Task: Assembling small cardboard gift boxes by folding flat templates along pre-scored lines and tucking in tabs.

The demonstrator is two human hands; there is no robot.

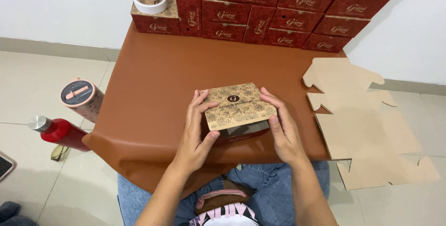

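Left hand, fingers curled along the left edge of a printed kraft box, thumb pressed at its near left corner; right hand mirrors it on the right edge, thumb at the near right corner. Box sits between both hands, equally near each, long axis running left to right, lid slightly raised at the front. Location: centre-front of a brown table mat, stacked red boxes well behind.

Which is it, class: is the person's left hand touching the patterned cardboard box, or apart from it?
Touching. The head view shows the left hand wrapped round the left edge of the patterned cardboard box, fingers on its lid and thumb pressed against its front corner.
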